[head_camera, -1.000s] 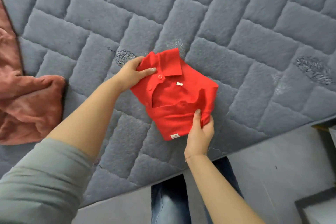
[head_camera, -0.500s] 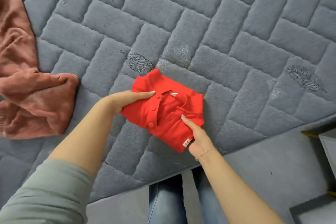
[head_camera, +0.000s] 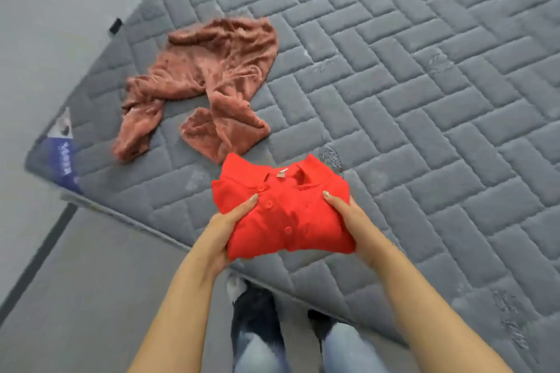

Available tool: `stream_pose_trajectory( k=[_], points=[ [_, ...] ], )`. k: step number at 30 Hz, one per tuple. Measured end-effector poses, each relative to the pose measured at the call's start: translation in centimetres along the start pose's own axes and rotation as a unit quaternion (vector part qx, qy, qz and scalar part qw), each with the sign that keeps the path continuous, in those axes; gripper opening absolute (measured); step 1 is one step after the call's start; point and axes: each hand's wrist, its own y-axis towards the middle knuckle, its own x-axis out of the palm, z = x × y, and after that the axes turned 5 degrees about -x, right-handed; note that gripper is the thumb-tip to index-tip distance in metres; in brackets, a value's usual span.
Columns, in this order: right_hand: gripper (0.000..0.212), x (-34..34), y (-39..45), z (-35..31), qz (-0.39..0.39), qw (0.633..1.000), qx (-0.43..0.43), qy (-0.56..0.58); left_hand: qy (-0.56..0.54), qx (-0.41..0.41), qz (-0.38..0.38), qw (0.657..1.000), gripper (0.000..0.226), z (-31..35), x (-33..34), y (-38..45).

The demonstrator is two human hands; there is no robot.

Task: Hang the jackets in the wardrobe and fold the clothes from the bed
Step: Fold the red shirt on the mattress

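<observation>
So the red polo shirt [head_camera: 285, 209] is folded into a chunky little square, collar and button placket facing up, small tag showing at the neck. Fabric looks like a flat, fine knit, pretty crisp at the folded sides. It's held up over the near edge of the bed, both hands on it: left hand [head_camera: 225, 228] grips the left side with the thumb laid across the top and the fingers tucked underneath, right hand [head_camera: 353, 221] does the same on the right side. Can't see the fingers below the fabric.

The mattress [head_camera: 424, 100] is grey and plush, quilted in a brick/herringbone pattern of raised rectangular pads, with a printed label [head_camera: 62, 148] on its left corner. Just beyond the shirt there's a rust-pink fleecy garment [head_camera: 209, 88] lying crumpled and fuzzy, sleeves sprawled out, close to the shirt but not touching as far as I can tell.

Lots of bare quilted surface to the right and back. Grey floor [head_camera: 91, 297] runs along the near bed edge, person's jeans [head_camera: 345, 348] and dark shoes [head_camera: 253, 306] right against it.
</observation>
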Motion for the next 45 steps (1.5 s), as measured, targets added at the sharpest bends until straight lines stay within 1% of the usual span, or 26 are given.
stream_pose_trajectory(
  k=[2,4,7,12,15,18,19,21,23,27,30,31,32,33,35,37,41,43,45],
  points=[
    [0.033,1.5,-1.9,-1.8,-0.060,0.998,-0.008,-0.030,-0.071,0.041,0.018,0.996,0.052,-1.0,-1.1,-4.1],
    [0.036,3.2,-4.1,-3.0,-0.102,0.992,-0.027,-0.063,-0.129,0.076,0.048,0.988,0.053,-2.4,-2.5,-8.1],
    [0.035,7.2,-8.1,-3.8,-0.160,0.976,-0.080,-0.128,-0.175,0.132,0.151,0.964,0.049,-5.7,-5.6,-14.4],
    [0.029,16.0,-17.0,-3.1,-0.327,0.916,-0.126,-0.196,-0.209,0.214,0.281,0.912,0.041,-13.7,-11.9,-25.7],
    [0.025,21.2,-24.2,-0.8,-0.420,0.868,-0.143,-0.225,-0.244,0.244,0.367,0.864,0.042,-19.6,-15.1,-33.6],
    [0.022,24.9,-32.8,3.1,-0.509,0.817,-0.125,-0.240,-0.296,0.261,0.445,0.804,0.048,-26.6,-16.8,-42.5],
    [0.024,25.8,-35.9,4.4,-0.537,0.800,-0.110,-0.242,-0.315,0.263,0.468,0.783,0.045,-29.1,-17.1,-45.6],
    [0.030,27.2,-42.6,7.1,-0.598,0.755,-0.078,-0.257,-0.359,0.256,0.515,0.735,0.036,-34.3,-17.1,-51.6],
    [0.031,28.4,-49.6,9.7,-0.652,0.707,-0.051,-0.269,-0.395,0.248,0.556,0.688,0.035,-39.2,-16.8,-57.6],
    [0.027,30.8,-63.9,14.4,-0.731,0.621,-0.026,-0.282,-0.452,0.266,0.614,0.590,0.037,-47.2,-16.2,-68.9],
    [0.024,32.9,-73.9,17.6,-0.784,0.552,-0.023,-0.281,-0.475,0.266,0.659,0.518,0.037,-51.7,-16.1,-76.4],
    [0.023,33.6,-76.7,18.6,-0.799,0.531,-0.014,-0.282,-0.484,0.270,0.672,0.491,0.036,-52.9,-16.0,-78.6],
    [0.022,34.5,-80.6,19.9,-0.819,0.501,-0.001,-0.280,-0.492,0.280,0.686,0.456,0.034,-54.3,-15.8,-81.5],
    [0.022,35.1,-82.5,20.3,-0.827,0.488,0.003,-0.280,-0.500,0.281,0.686,0.447,0.033,-54.7,-15.8,-83.2],
    [0.020,36.4,-88.7,21.7,-0.856,0.438,0.029,-0.274,-0.514,0.270,0.705,0.407,0.033,-56.3,-15.3,-87.8],
    [0.015,37.6,-94.8,22.7,-0.875,0.402,0.049,-0.263,-0.514,0.272,0.725,0.369,0.032,-57.4,-14.5,-92.6],
    [0.015,38.6,-107.1,23.2,-0.920,0.312,0.072,-0.225,-0.486,0.272,0.775,0.299,0.024,-59.1,-12.8,-102.1],
    [0.017,38.5,-113.1,23.1,-0.934,0.281,0.088,-0.204,-0.461,0.267,0.805,0.262,0.020,-59.6,-12.0,-106.9],
    [0.018,38.0,-119.0,23.0,-0.944,0.255,0.106,-0.183,-0.444,0.260,0.825,0.234,0.019,-60.4,-11.2,-111.8]
  ],
)
